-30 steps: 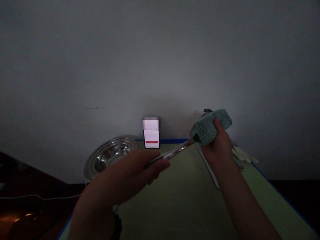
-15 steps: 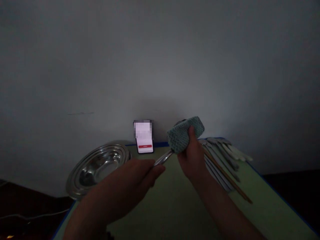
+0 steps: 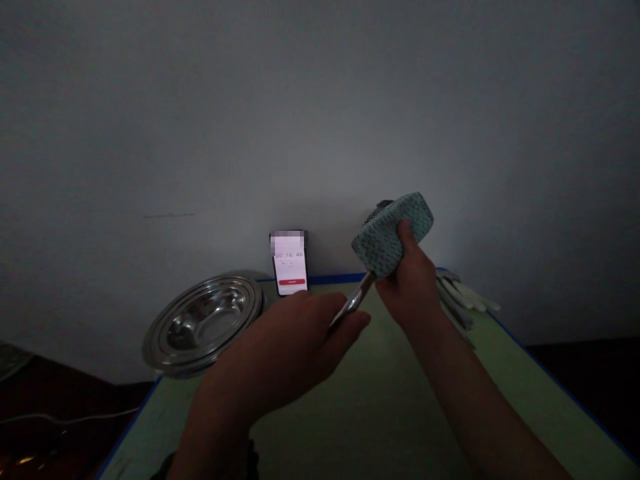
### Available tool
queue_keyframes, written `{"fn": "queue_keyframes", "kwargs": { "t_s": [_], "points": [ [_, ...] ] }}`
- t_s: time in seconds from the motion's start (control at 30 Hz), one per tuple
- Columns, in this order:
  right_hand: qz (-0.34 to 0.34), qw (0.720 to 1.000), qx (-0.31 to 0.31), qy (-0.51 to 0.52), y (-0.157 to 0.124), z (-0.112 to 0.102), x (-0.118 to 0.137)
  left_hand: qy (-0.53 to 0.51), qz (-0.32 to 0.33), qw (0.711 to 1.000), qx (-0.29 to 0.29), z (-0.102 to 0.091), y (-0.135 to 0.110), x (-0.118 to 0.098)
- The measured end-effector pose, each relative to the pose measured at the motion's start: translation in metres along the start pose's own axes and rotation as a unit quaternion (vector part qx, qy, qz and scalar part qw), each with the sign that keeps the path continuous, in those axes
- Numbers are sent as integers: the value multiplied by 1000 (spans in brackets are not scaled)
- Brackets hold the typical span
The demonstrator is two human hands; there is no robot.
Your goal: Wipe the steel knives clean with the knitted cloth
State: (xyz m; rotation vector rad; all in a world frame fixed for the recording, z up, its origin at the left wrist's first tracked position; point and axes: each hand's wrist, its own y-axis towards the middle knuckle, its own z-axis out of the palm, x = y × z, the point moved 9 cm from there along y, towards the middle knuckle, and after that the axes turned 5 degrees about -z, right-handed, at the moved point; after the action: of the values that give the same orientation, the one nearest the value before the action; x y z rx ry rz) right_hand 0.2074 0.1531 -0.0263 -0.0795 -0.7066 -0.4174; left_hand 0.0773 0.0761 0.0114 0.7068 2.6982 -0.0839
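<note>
My left hand [image 3: 300, 337] is closed round the handle end of a shiny metal utensil [image 3: 356, 298] that slants up to the right. My right hand [image 3: 413, 287] grips a pale green knitted cloth [image 3: 393, 233] wrapped over the utensil's far end, which the cloth hides. Both hands are held above a green table [image 3: 380, 407] with a blue edge. The room is dim.
A stack of steel plates [image 3: 205, 323] sits at the table's far left corner. A phone [image 3: 290, 262] with a lit screen leans on the grey wall behind. More cutlery [image 3: 463, 297] lies at the far right, partly hidden by my right hand. Dark floor lies on both sides.
Both hands rose and shifted right with the utensil. The cloth slid along the metal, first toward my left hand, and now sits higher. The view has shifted slightly.
</note>
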Motion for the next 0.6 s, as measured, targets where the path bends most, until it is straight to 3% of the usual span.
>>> {"fn": "queue_keyframes", "kwargs": {
  "t_s": [0.3,0.47,0.6],
  "points": [
    [71,993,-65,70,0,-9,-23,-57,19,995,-85,-24,-17,5],
    [136,986,-69,62,-11,-7,-42,-77,55,995,-23,-15,-20,1],
    [174,983,-23,50,-14,3,-46,-96,49,994,24,0,-18,2]
  ]
}}
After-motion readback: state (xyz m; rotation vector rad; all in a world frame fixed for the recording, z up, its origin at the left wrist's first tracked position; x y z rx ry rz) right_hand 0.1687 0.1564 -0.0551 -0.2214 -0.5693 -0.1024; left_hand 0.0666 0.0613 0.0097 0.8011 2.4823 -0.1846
